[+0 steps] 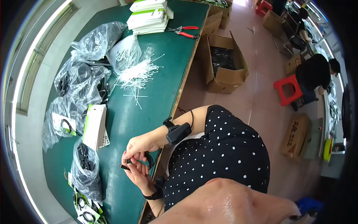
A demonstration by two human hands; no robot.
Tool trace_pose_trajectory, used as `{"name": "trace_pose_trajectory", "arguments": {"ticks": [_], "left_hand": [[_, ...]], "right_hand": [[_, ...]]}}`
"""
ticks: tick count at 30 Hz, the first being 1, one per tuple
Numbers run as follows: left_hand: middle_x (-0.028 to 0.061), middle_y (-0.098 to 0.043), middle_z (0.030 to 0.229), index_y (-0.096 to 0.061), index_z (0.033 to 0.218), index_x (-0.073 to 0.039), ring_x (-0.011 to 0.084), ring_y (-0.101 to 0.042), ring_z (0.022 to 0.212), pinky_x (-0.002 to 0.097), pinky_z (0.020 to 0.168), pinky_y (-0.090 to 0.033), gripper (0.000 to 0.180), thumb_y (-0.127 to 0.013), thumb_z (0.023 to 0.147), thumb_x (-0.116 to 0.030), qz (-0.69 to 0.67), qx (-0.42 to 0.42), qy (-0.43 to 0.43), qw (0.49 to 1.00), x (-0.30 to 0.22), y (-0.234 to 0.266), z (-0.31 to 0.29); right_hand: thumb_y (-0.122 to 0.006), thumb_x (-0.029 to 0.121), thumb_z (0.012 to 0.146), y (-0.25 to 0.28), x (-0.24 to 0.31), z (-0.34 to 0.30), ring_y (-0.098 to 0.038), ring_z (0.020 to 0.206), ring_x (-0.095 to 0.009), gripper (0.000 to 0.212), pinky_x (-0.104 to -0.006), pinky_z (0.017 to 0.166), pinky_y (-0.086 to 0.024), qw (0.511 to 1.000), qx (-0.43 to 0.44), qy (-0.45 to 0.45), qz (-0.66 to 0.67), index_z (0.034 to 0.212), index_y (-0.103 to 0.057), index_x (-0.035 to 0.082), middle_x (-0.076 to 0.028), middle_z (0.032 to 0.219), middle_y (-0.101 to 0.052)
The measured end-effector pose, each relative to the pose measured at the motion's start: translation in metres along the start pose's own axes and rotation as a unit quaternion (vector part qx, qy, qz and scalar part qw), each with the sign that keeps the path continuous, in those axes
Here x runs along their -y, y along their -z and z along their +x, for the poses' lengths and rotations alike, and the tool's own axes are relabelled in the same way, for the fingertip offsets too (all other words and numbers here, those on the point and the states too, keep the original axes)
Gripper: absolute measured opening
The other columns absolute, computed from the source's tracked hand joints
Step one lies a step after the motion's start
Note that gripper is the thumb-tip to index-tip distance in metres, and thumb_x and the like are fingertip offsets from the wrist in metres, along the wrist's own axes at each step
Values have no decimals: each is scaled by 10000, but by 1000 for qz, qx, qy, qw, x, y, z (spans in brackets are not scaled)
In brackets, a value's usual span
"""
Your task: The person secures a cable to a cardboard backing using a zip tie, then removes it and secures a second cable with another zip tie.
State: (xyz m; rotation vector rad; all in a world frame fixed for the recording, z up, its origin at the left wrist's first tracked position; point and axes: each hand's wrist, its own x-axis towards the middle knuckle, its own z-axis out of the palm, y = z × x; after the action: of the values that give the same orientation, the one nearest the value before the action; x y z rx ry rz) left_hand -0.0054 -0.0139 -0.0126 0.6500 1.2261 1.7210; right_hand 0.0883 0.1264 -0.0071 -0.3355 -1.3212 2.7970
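A short black cable [150, 159], bent into a small coil, is held between my two hands at the table's near edge. My right hand [141, 145] closes on it from above with fingertips pinched together. From below, my left hand [140, 178] supports the coil, its fingers curled round part of it. A dark plug end [124, 167] sticks out past the fingertips. Fingers hide much of the coil. Closest on the green table [121, 121] are a stack of white-and-green cards [95, 125] and a clear bag of black cables [85, 164].
White cable ties [138, 74] lie spread beyond my hands. Red-handled cutters [184, 31] rest beside stacked cards [147, 18]. Plastic bags [80, 82] line the table's far side; carded cables [87, 212] lie lower. An open carton [225, 63] stands on the floor. Another person [315, 72] sits at right.
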Motion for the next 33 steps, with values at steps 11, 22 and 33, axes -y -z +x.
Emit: {"name": "trace_pose_trajectory", "arguments": {"ticks": [11,22,33], "left_hand": [[-58,-312,583,-436,1281,46,16,-256,430,179,401,-233,343,-430,1017,-173,-9,5,-26,1000,2,-3,8],[-55,-273,598,-413,1298,54,19,-243,455,183,399,-246,363,-412,1023,-183,-56,-91,-51,993,-15,7,16],[-63,-278,609,-444,1249,-43,35,-248,494,199,463,-266,322,-419,1021,-269,-295,-154,-96,938,-18,2,39]], "right_hand": [[-532,354,959,12,-5,1,-415,534,-63,360,-222,458,-375,994,31,21,-98,859,-637,25,40,632,-446],[-538,346,960,40,7,21,-594,841,-165,363,-293,751,-489,894,28,261,-363,1011,-620,-4,-70,853,-609],[-601,154,931,16,-24,-13,-610,857,-140,271,-276,736,-490,960,-177,217,-5,1151,-570,-3,-78,987,-629]]}}
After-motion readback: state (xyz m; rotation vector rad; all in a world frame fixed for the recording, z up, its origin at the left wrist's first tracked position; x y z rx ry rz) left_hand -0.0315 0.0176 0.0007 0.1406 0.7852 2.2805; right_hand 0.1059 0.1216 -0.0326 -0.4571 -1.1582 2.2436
